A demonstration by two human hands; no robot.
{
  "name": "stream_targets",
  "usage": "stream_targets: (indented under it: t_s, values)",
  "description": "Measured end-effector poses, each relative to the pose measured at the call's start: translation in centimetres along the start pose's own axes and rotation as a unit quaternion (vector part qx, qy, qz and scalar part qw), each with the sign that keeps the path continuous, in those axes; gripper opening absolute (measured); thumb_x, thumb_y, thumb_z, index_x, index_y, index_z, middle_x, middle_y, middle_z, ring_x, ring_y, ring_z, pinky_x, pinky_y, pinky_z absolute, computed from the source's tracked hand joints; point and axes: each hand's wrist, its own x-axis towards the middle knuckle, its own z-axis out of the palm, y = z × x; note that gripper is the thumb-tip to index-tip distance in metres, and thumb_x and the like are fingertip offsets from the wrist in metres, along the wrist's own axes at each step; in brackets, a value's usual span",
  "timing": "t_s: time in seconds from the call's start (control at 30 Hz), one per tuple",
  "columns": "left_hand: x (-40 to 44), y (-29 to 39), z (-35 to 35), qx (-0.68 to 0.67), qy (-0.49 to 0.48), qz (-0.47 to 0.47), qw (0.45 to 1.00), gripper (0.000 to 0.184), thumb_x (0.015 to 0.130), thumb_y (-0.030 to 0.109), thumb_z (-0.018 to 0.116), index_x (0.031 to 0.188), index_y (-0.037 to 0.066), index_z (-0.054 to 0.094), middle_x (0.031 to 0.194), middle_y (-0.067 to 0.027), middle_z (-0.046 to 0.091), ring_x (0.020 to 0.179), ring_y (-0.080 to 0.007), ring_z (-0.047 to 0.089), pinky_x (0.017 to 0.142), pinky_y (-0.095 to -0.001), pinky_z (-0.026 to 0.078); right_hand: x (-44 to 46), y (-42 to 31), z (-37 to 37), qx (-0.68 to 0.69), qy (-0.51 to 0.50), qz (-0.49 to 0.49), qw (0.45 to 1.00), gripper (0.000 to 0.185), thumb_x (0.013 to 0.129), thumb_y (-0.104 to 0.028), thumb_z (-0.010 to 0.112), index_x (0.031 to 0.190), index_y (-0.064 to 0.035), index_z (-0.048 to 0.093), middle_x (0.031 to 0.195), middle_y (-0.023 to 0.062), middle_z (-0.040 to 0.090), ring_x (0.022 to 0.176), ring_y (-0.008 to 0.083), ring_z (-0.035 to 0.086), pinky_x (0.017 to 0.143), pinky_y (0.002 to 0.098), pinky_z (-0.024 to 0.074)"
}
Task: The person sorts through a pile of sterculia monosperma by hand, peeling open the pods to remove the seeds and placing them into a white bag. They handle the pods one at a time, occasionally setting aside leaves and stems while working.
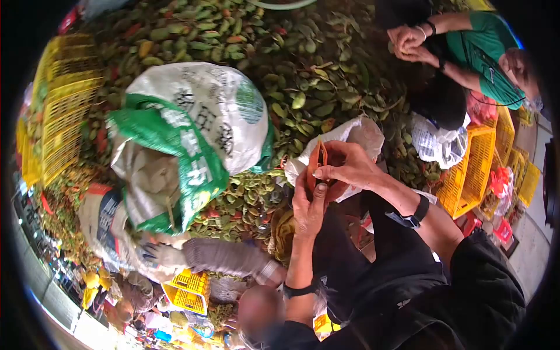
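An orange-red pod point(315, 165) is held upright between both my hands, its split side showing a dark inside. My left hand point(309, 209) grips its lower part, thumb pressed along it. My right hand point(349, 166) holds the upper part from the right, with the thumb at the split edge. Whether a seed lies between the fingertips is too small to tell. Beneath and beyond my hands spreads a large pile of green and reddish pods point(315, 87). Just behind my hands lies a whitish bag point(367, 135).
A big white and green woven sack point(204, 116) stands left on the pile. Yellow crates point(67, 111) are at the far left, and another crate point(466, 169) is on the right. A green-shirted person point(487, 55) works at upper right. Another person's gloved hand point(164, 254) touches a sack.
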Motion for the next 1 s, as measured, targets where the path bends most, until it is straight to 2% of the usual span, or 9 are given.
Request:
stream_targets:
  t_s: [0.23, 0.3, 0.37, 0.47, 0.53, 0.57, 0.63, 0.77, 1.0]
  values:
    - [-7.6, 9.6, -0.9, -0.099, 0.134, -0.024, 0.986, 0.055, 0.095, 0.049, 0.045, 0.113, -0.001, 0.058, 0.087, 0.0014, 0.058, 0.058, -0.0026, 0.042, 0.046, -0.0214, 0.032, -6.0, -7.8, 3.7, 0.044, -0.125, -0.105, 0.986, 0.041, 0.081, -0.016, 0.073, 0.113, 0.0022, 0.054, 0.097, 0.0076, 0.064, 0.089, 0.0126, 0.058, 0.079, 0.0299, 0.0479]
    - [-8.8, 10.2, -2.0, 0.014, 0.158, 0.08, 0.984, 0.055, 0.096, 0.049, 0.044, 0.115, -0.001, 0.058, 0.081, 0.0017, 0.053, 0.07, -0.0075, 0.043, 0.062, -0.0239, 0.037, -6.1, -9.4, 4.7, -0.175, -0.11, -0.213, 0.955, 0.054, 0.076, -0.02, 0.079, 0.115, 0.0026, 0.05, 0.093, 0.0061, 0.062, 0.09, 0.0115, 0.057, 0.08, 0.0298, 0.0478]
    - [-10.4, 12.7, -2.5, 0.14, 0.161, 0.1, 0.972, 0.052, 0.097, 0.046, 0.043, 0.115, 0.0, 0.058, 0.08, 0.0012, 0.048, 0.072, -0.0088, 0.039, 0.064, -0.0234, 0.036, -6.4, -12.0, 5.8, -0.195, -0.135, -0.236, 0.942, 0.054, 0.072, -0.024, 0.081, 0.109, 0.0008, 0.05, 0.087, 0.0066, 0.06, 0.084, 0.0135, 0.058, 0.071, 0.0316, 0.0483]
    - [-11.3, 13.0, -2.8, 0.207, 0.149, 0.098, 0.962, 0.052, 0.098, 0.046, 0.038, 0.119, 0.001, 0.055, 0.093, -0.0103, 0.06, 0.084, -0.0224, 0.055, 0.076, -0.0345, 0.043, -6.2, -11.6, 6.4, -0.251, -0.135, -0.258, 0.923, 0.067, 0.064, -0.036, 0.084, 0.109, -0.0013, 0.049, 0.087, 0.0094, 0.061, 0.077, 0.0191, 0.058, 0.062, 0.0314, 0.0458]
    - [-12.3, 11.6, -1.6, 0.265, 0.112, 0.073, 0.955, 0.052, 0.098, 0.045, 0.035, 0.118, 0.001, 0.053, 0.099, -0.0206, 0.062, 0.094, -0.0383, 0.059, 0.081, -0.0429, 0.044, -8.1, -9.3, 5.5, -0.331, -0.092, -0.208, 0.916, 0.083, 0.062, -0.037, 0.084, 0.125, -0.0018, 0.042, 0.105, 0.0167, 0.058, 0.089, 0.0278, 0.059, 0.075, 0.0366, 0.0481]
    - [-12.3, 10.1, -1.2, 0.308, 0.07, -0.029, 0.948, 0.051, 0.098, 0.045, 0.033, 0.123, 0.004, 0.05, 0.109, -0.0236, 0.061, 0.102, -0.0424, 0.057, 0.086, -0.0474, 0.044, -8.5, -7.2, 4.9, -0.355, -0.057, -0.207, 0.91, 0.09, 0.062, -0.036, 0.084, 0.132, -0.0021, 0.037, 0.112, 0.0192, 0.056, 0.095, 0.0314, 0.059, 0.08, 0.0386, 0.0481]
    - [-12.4, 6.6, 0.9, 0.347, 0.025, -0.059, 0.936, 0.052, 0.097, 0.046, 0.034, 0.123, 0.004, 0.048, 0.109, -0.0239, 0.061, 0.102, -0.0428, 0.057, 0.086, -0.0484, 0.044, -10.7, -4.2, 3.3, -0.367, -0.049, -0.173, 0.913, 0.104, 0.061, -0.032, 0.083, 0.143, -0.0062, 0.024, 0.123, 0.0236, 0.047, 0.106, 0.038, 0.054, 0.09, 0.0418, 0.0445]
    - [-12.4, 0.9, 4.2, 0.289, -0.01, -0.103, 0.952, 0.055, 0.097, 0.048, 0.033, 0.126, 0.004, 0.045, 0.108, -0.0255, 0.061, 0.102, -0.0431, 0.056, 0.085, -0.0487, 0.044, -12.1, 0.7, 0.6, -0.359, -0.077, -0.022, 0.93, 0.096, 0.061, -0.031, 0.082, 0.139, -0.0061, 0.032, 0.113, 0.0212, 0.049, 0.095, 0.0332, 0.057, 0.083, 0.0397, 0.0485]
    - [-4.2, -5.7, 5.2, 0.364, -0.065, -0.18, 0.911, 0.063, 0.096, 0.053, 0.023, 0.124, 0.002, 0.047, 0.108, -0.0282, 0.06, 0.102, -0.0465, 0.055, 0.087, -0.0506, 0.043, -6.9, 9.4, -2.5, -0.343, -0.02, -0.097, 0.934, 0.059, 0.069, -0.03, 0.074, 0.116, -0.0064, 0.049, 0.101, 0.0204, 0.05, 0.095, 0.0369, 0.053, 0.079, 0.0423, 0.0464]
